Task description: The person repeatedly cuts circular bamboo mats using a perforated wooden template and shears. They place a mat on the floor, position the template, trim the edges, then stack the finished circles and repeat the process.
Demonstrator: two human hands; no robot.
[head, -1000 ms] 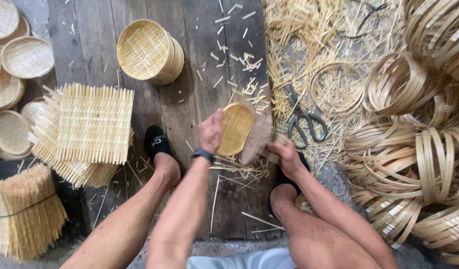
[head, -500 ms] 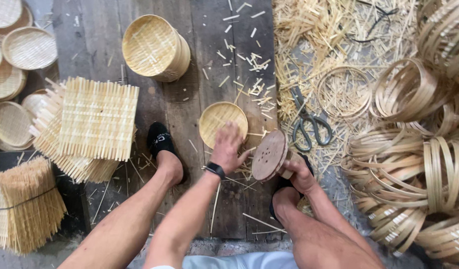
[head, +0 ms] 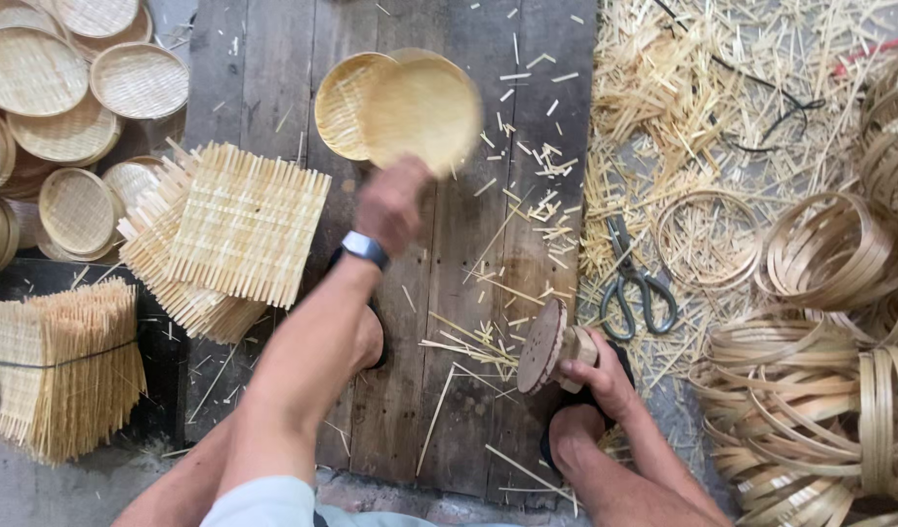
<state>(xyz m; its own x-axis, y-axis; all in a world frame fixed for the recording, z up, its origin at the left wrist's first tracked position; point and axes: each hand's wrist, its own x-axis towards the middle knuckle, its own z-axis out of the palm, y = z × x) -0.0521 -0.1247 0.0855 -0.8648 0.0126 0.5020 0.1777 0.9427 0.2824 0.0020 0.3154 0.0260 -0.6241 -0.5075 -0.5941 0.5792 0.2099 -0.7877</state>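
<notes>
My left hand (head: 390, 203), with a watch on the wrist, holds a small round woven bamboo tray (head: 421, 109) out over a stack of like trays (head: 341, 102) at the far end of the wooden boards (head: 263, 88). The tray is blurred. My right hand (head: 597, 374) rests low on the right near my foot and grips a round brown wooden disc with a block handle (head: 544, 345), tilted on edge.
Square woven bamboo mats (head: 236, 232) lie fanned to the left. Finished round trays (head: 39, 73) are piled at far left, a tied bundle of strips (head: 59, 366) below them. Scissors (head: 636, 283) lie among straw scraps; bamboo rings (head: 829, 390) heap on the right.
My left hand has lifted the round tray from the boards by my feet and carried it away to the stack at the far end. My right hand has kept the wooden disc, lowering it slightly.
</notes>
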